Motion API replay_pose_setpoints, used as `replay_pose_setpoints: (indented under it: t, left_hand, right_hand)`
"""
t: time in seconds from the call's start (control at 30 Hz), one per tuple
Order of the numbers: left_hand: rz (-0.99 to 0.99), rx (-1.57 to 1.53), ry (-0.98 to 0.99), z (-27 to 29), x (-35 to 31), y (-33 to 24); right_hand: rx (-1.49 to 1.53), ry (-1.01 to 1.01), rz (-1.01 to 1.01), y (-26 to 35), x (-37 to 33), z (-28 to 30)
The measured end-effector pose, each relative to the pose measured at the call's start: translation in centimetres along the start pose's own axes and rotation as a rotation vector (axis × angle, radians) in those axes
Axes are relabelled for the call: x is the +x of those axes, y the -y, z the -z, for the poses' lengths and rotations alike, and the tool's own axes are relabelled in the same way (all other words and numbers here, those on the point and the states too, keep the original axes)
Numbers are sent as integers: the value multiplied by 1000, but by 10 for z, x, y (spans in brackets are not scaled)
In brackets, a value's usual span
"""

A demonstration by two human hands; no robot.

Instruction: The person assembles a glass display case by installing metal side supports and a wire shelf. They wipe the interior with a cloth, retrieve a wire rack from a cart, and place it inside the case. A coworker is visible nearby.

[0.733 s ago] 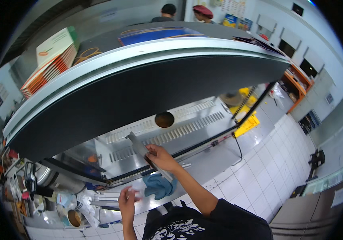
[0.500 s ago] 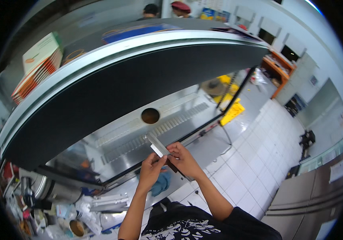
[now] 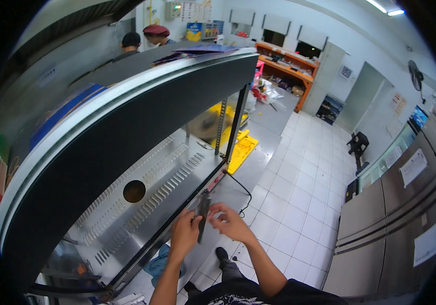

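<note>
Near the middle of the head view, the left hand (image 3: 184,235) has a narrow grip, holding a metal strip (image 3: 204,217) between thumb and fingers. The strip is dark grey, stands nearly edge-on, and sits between the 2 hands, at the near side of a metal case (image 3: 169,175). Just to the right, the right hand (image 3: 229,223) has bent fingers and a loose, fairly wide grip; whether its fingertips touch the strip I cannot tell.

Left of the hands, the case floor carries rows of slots and 1 round hole (image 3: 135,191). A curved black panel (image 3: 101,140) with a pale rim runs over its far side. A blue cloth (image 3: 164,265) lies crumpled at the near side of the case, beside the left forearm. To the far right of the case, a yellow tray (image 3: 242,152) rests on the grey worktop (image 3: 268,121), and a black cable (image 3: 249,195) loops down nearer.

On the right, a white tiled floor (image 3: 299,198) runs far to an orange shelf (image 3: 305,76) and a black stool (image 3: 358,143); steel doors (image 3: 368,244) stand at near right. At far left, behind the panel, are 2 people (image 3: 156,34), 1 in a red cap.
</note>
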State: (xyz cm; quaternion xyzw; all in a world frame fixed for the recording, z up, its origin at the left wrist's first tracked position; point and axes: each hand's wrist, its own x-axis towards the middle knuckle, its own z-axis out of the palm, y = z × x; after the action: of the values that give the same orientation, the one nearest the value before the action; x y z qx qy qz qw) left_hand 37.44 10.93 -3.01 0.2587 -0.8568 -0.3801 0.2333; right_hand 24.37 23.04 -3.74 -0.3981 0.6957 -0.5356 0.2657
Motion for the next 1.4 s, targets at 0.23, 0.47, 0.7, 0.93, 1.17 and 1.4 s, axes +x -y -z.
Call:
replay_pose_setpoints:
  t: [0.23, 0.47, 0.7, 0.93, 1.17, 1.4]
  left_hand:
    - [-154, 408, 179, -29, 94, -21]
    - [347, -452, -467, -88, 156, 4]
    - [431, -350, -631, -131, 233, 43]
    - [611, -693, -491, -129, 339, 81]
    - [628, -590, -440, -151, 360, 92]
    - [593, -639, -358, -148, 369, 97]
  right_hand:
    - [560, 65, -275, -35, 72, 69]
    - [1114, -201, -339, -85, 150, 58]
    - [1135, -37, -310, -102, 186, 43]
    - [560, 108, -527, -158, 138, 126]
    - [463, -134, -835, -238, 28, 190]
    - [424, -258, -884, -273, -3, 207]
